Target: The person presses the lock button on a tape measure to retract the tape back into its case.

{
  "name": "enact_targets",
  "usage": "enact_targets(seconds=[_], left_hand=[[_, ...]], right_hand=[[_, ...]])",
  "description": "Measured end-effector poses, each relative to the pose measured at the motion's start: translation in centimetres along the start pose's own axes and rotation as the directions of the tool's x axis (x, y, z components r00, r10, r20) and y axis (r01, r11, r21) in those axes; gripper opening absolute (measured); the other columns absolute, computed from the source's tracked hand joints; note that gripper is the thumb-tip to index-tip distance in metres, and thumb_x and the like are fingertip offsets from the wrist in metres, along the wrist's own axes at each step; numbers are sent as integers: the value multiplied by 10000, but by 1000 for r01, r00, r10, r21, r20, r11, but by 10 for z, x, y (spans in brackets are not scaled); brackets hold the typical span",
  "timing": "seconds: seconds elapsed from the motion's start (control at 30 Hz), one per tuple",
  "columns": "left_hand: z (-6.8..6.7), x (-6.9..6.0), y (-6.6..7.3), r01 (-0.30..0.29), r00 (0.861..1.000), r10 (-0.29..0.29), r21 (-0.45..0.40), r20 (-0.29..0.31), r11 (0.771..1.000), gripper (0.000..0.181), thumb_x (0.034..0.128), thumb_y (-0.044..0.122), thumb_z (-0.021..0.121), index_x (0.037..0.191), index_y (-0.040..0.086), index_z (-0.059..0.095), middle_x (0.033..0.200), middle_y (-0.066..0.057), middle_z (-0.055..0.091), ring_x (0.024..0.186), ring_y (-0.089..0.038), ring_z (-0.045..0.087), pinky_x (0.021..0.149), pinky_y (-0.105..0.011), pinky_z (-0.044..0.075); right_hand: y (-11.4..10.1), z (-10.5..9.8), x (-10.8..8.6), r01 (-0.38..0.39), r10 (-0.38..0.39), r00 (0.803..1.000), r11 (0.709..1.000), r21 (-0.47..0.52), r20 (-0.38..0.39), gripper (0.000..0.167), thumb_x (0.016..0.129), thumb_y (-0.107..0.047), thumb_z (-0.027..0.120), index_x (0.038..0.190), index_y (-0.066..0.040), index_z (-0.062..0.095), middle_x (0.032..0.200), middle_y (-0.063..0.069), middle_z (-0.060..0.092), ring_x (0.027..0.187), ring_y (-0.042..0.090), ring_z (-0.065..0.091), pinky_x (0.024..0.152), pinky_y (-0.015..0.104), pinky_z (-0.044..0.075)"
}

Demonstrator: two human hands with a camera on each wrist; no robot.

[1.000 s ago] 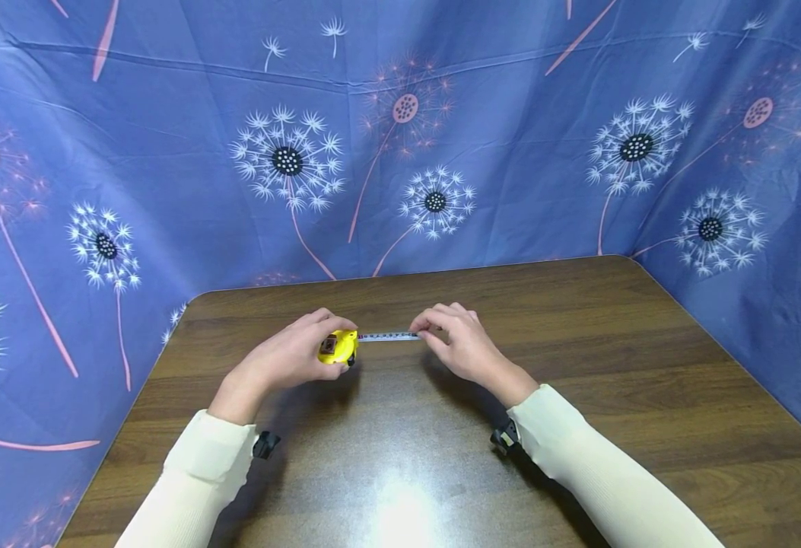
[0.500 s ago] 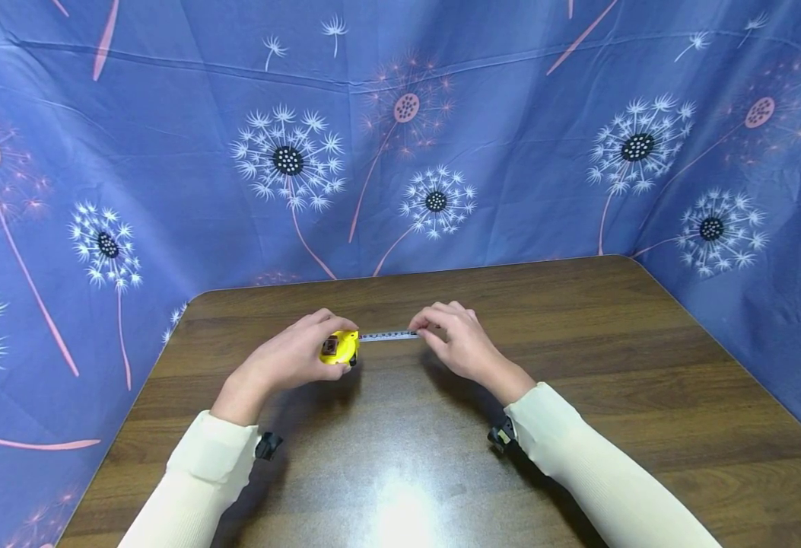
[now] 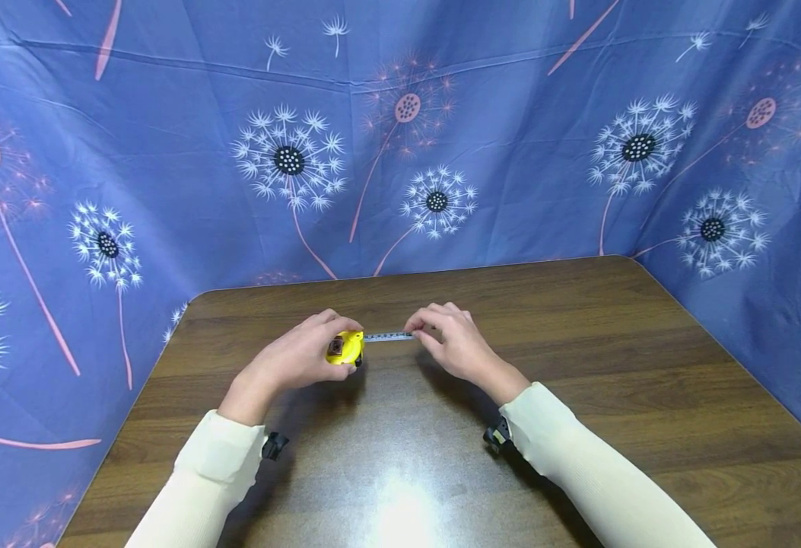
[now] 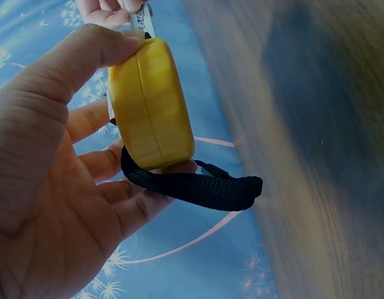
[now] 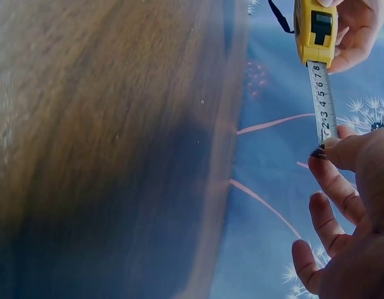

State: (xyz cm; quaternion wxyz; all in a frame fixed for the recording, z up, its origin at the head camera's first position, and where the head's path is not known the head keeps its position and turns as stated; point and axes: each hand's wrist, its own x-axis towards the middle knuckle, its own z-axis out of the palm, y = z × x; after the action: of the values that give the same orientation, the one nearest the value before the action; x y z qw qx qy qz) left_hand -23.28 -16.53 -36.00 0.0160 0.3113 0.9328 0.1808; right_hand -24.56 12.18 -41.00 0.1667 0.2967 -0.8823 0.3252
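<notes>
Above the wooden table, my left hand [image 3: 297, 356] grips a yellow tape measure [image 3: 349, 348] between thumb and fingers. A short length of its metal blade [image 3: 388, 336] reaches across to my right hand [image 3: 456, 348], which pinches the end of it. Up close in the left wrist view, the thumb presses on one edge of the yellow case [image 4: 153, 106], and a black wrist strap [image 4: 210, 190] hangs beside the fingers. Small numbers up to about 8 show on the blade [image 5: 322, 103] in the right wrist view. There, thumb and index finger hold its dark end hook [image 5: 318, 151].
The brown wood-grain table [image 3: 578, 342] spreads under both hands, with a bright glare near its front. Blue cloth with dandelion prints [image 3: 510, 137] hangs behind the table and at its sides. Each wrist wears a small black camera.
The left hand with the tape measure has shifted slightly right, and the right hand slightly left. The exposed stretch of blade is shorter. Both grips stay the same.
</notes>
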Motion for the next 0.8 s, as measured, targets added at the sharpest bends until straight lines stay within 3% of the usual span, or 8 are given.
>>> enact_targets(seconds=[0.2, 0.8], left_hand=[[0, 2, 3, -25, 1000, 25, 6, -9, 1000, 566, 840, 293, 811, 1353, 131, 636, 1161, -20, 584, 981, -192, 547, 865, -374, 482], [7, 7, 8, -19, 1000, 19, 1, -5, 1000, 574, 842, 297, 814, 1364, 147, 628, 1187, -8, 580, 990, -178, 545, 869, -365, 483]], right_hand=[[-1, 2, 0, 9, -9, 1000, 1000, 18, -1, 138, 956, -78, 729, 1022, -198, 747, 1004, -98, 697, 991, 305, 609, 887, 492, 376], [-5, 6, 2, 13, -13, 1000, 999, 31, 13, 153, 956, -72, 731, 1022, -209, 743, 1020, -102, 701, 973, 272, 598, 897, 482, 368]])
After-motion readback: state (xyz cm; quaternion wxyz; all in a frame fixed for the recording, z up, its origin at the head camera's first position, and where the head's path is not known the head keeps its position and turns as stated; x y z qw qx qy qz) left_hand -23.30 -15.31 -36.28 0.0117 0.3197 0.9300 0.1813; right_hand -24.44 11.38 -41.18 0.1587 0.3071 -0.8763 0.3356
